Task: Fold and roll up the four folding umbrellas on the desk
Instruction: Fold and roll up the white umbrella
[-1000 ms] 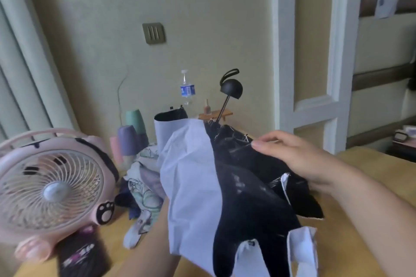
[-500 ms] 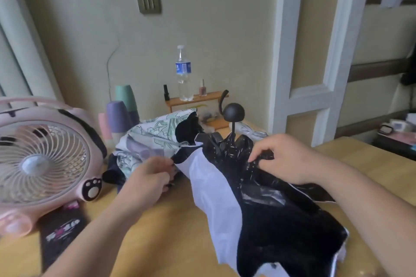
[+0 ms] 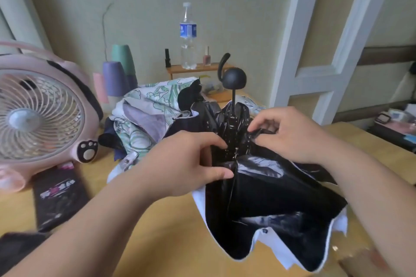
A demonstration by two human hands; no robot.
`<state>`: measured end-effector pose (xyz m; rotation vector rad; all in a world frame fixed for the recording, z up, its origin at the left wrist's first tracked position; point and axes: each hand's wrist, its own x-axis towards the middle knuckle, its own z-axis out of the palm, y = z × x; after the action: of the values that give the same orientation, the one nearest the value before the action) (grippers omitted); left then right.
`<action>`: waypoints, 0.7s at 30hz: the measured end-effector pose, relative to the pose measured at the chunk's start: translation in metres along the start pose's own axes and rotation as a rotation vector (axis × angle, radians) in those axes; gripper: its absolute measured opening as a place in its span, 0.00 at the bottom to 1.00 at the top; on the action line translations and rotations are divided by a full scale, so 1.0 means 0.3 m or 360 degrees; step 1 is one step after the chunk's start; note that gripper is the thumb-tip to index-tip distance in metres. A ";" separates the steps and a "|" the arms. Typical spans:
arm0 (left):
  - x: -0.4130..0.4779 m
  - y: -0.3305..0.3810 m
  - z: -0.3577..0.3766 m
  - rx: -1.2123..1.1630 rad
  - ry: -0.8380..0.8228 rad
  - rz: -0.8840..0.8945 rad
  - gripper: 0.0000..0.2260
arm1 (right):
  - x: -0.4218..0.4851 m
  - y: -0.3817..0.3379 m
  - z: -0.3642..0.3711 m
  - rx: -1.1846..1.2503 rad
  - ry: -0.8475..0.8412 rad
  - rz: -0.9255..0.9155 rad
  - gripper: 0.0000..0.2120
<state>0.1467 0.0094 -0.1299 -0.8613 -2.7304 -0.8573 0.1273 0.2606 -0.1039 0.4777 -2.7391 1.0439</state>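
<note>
A folding umbrella [image 3: 270,204] with a glossy black lining and a pale lilac outside lies collapsed on the wooden desk [image 3: 157,243], its round black handle [image 3: 233,78] pointing up and away from me. My left hand [image 3: 186,164] pinches the black fabric by the ribs on the left of the shaft. My right hand [image 3: 290,132] pinches a fold of fabric on the right side. Behind them lies a crumpled umbrella [image 3: 146,117] with a white, green and purple print, over some dark blue fabric.
A pink desk fan [image 3: 42,105] stands at the left, with a dark flat packet [image 3: 58,198] in front of it. Pastel cups [image 3: 117,74] stand behind. A small wooden shelf [image 3: 198,68] holds a water bottle [image 3: 188,36] and nail polish. A white door frame [image 3: 315,51] rises at right.
My left hand has moved from the printed umbrella's edge to the black fabric by the ribs. The umbrella lies lower on the desk and my view has tilted down.
</note>
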 end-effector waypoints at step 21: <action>0.193 -0.052 0.070 -0.0523 0.0119 -0.0178 0.49 | -0.074 0.186 0.006 0.0307 0.0373 -0.0411 0.34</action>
<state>0.0908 0.0386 -0.1371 -0.7140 -2.6346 -1.3593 0.1282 0.3038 -0.1455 0.6702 -2.3132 1.2139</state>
